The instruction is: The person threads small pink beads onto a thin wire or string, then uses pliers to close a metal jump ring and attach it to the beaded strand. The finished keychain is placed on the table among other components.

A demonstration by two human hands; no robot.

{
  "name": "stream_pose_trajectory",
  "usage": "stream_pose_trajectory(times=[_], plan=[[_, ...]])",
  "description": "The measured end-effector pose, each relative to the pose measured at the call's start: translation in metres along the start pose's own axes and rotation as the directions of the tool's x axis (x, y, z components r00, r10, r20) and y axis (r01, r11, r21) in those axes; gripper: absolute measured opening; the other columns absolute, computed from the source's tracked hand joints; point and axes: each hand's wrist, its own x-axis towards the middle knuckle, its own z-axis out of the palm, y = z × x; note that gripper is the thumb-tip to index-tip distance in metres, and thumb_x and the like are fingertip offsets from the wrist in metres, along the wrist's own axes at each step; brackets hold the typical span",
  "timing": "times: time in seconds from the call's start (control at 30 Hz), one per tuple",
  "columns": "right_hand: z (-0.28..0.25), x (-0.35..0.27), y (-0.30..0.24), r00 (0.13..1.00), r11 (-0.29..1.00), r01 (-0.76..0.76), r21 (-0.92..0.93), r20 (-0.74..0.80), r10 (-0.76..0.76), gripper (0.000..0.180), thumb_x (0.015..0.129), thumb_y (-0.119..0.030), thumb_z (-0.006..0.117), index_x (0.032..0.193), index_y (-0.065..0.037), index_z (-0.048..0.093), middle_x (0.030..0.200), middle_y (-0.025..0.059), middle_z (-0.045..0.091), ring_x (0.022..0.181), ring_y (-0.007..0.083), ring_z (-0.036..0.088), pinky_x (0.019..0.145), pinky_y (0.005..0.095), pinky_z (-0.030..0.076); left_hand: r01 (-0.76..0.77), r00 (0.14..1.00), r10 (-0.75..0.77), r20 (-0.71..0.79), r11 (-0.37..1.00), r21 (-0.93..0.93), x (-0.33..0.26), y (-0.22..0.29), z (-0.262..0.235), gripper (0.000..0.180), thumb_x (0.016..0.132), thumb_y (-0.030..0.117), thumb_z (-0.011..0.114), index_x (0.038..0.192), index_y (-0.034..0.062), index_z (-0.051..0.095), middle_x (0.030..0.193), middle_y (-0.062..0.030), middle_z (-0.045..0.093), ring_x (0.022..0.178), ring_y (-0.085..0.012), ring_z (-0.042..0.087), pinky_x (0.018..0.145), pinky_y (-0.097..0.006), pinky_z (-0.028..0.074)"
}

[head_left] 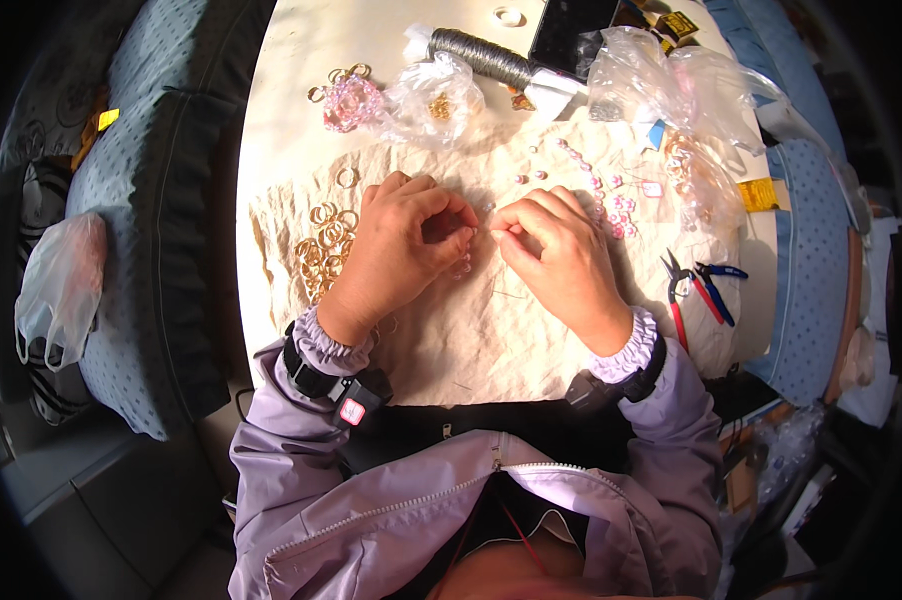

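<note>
My left hand [406, 240] is closed in a pinch over the cloth, with small pink beads [461, 268] showing under its fingertips. Facing it, my right hand [559, 255] pinches thumb and forefinger together; whatever lies between them is too small to make out. Gold-coloured rings [323, 262] lie in a heap beside my left wrist. Beyond my right hand are pink and white flower-shaped beads [623, 215] and a few loose round beads [540, 174].
A crumpled beige cloth [531, 345] covers the table [291, 80]. Red-handled cutters [677, 290] and blue-handled pliers [716, 290] lie at the right. Along the back are a pink beaded bundle [353, 104], clear plastic bags [661, 80], a grey wire spool [481, 57] and a dark phone [573, 35].
</note>
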Motion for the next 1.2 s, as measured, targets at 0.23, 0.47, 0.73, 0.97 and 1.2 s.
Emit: stream_pose_trajectory(times=[0.23,0.47,0.73,0.97,1.2], plan=[[0.002,0.002,0.002,0.996,0.993,0.012,0.118,-0.086,-0.002,0.011,0.092,-0.006,0.079,0.095,-0.007,0.069,0.095,0.0069,0.069,0.094,0.0304,0.066,0.084,0.0431,0.054,-0.009,0.999,-0.002,-0.051,0.977,-0.213,0.003,-0.004,0.005,0.011,0.086,0.016,0.090,0.093,0.0119,0.083,0.081,-0.0037,0.069,0.081,-0.0245,0.060,0.081,-0.039,0.046],[-0.002,0.005,0.000,0.989,0.991,0.093,0.099,-0.121,-0.080,0.016,0.092,-0.008,0.081,0.102,-0.009,0.068,0.097,0.0062,0.069,0.096,0.0300,0.065,0.086,0.0431,0.054,0.030,0.995,-0.059,-0.080,0.945,-0.325,0.002,-0.006,0.007,0.012,0.090,0.017,0.089,0.092,0.0073,0.081,0.078,-0.0044,0.069,0.076,-0.0218,0.060,0.080,-0.038,0.047],[-0.007,0.002,-0.002,0.940,0.943,0.273,-0.191,-0.157,-0.304,0.022,0.089,-0.013,0.080,0.108,-0.012,0.070,0.103,0.0018,0.066,0.103,0.0235,0.063,0.091,0.0395,0.053,0.174,0.984,-0.167,0.056,0.863,-0.475,-0.003,0.008,-0.004,0.005,0.093,0.007,0.080,0.092,0.0051,0.075,0.086,-0.0031,0.070,0.084,-0.0169,0.064,0.088,-0.034,0.048],[-0.011,-0.005,-0.006,0.937,0.916,0.241,-0.321,-0.170,-0.306,0.017,0.086,-0.011,0.073,0.102,-0.011,0.066,0.103,0.0026,0.062,0.102,0.0221,0.064,0.088,0.0385,0.053,0.278,0.960,-0.246,0.135,0.779,-0.562,-0.003,0.011,-0.009,0.007,0.097,0.004,0.078,0.096,0.0023,0.071,0.098,-0.0007,0.062,0.087,-0.0105,0.064,0.079,-0.027,0.051],[-0.004,-0.010,-0.004,0.835,0.835,0.551,0.021,0.009,-0.551,0.019,0.086,-0.008,0.078,0.104,-0.008,0.072,0.094,0.0021,0.064,0.072,0.0190,0.066,0.060,0.0339,0.053,0.334,0.943,-0.280,0.182,0.756,-0.564,-0.005,0.000,-0.008,0.009,0.096,0.003,0.080,0.095,0.0032,0.071,0.097,0.0003,0.062,0.086,-0.0095,0.059,0.078,-0.026,0.049]])
